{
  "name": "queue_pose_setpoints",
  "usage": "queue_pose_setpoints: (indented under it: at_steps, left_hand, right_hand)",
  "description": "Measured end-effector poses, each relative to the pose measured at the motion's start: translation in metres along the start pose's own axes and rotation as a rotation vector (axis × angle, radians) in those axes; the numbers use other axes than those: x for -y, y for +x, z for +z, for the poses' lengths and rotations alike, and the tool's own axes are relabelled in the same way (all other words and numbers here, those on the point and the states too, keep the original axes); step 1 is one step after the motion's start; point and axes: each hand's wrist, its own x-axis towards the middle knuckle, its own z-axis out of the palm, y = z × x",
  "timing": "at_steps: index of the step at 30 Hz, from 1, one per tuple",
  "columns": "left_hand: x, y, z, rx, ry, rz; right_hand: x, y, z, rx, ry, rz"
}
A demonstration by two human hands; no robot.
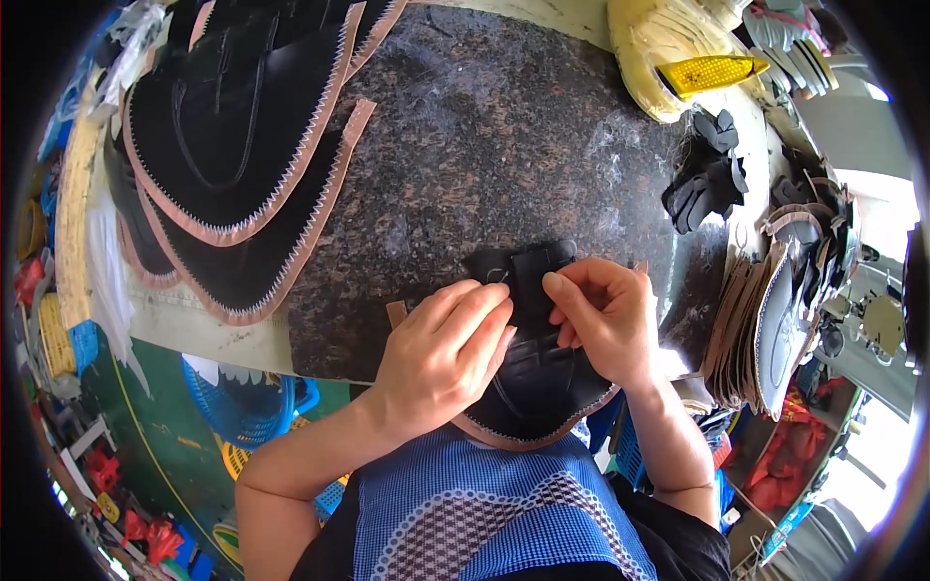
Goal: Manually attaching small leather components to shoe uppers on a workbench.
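Note:
A black leather shoe upper (542, 373) with a brown zigzag-stitched rim lies at the table's near edge, its lower end reaching over my lap. My left hand (441, 349) is closed, its fingertips pressed together at the left side of the narrow black strap-like part (530, 290) in the middle. From the other side my right hand (610, 320) is closed, with thumb and forefinger pinched at that part's right edge. Whatever is between the right fingertips is too small or hidden to name. A small brown strip (396, 313) shows beside my left hand.
Several similar black pieces (232, 116) overlap at the far left. Small black leather bits (707, 189) lie at the right, near a pale yellow padded object (659, 44) bearing a bright yellow perforated piece (712, 75). Stacked pieces (760, 329) stand right; a blue basket (237, 397) is below left.

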Motion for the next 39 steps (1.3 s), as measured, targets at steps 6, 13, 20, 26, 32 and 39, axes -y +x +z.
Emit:
queue_pose_setpoints:
  at_steps: [6,13,20,26,32,39]
  left_hand:
    - [0.003,0.006,-0.002,0.007,-0.057,-0.016]
    - [0.005,0.005,-0.003,0.030,-0.049,-0.023]
    - [0.007,0.010,-0.002,0.091,-0.056,-0.026]
    - [0.016,0.019,-0.005,0.079,-0.129,-0.012]
    - [0.017,0.013,-0.003,0.087,-0.083,0.015]
    - [0.017,0.008,-0.005,0.149,0.072,0.116]
  right_hand:
    - [0.004,0.001,0.004,-0.037,0.017,0.055]
    - [0.006,0.002,0.008,-0.072,0.018,0.086]
    - [0.008,0.004,0.011,-0.069,-0.002,0.086]
    - [0.001,0.012,-0.002,-0.127,-0.345,-0.102]
    - [-0.007,0.002,-0.026,0.131,-0.154,-0.349]
    - [-0.024,-0.014,-0.028,-0.009,-0.537,-0.731]
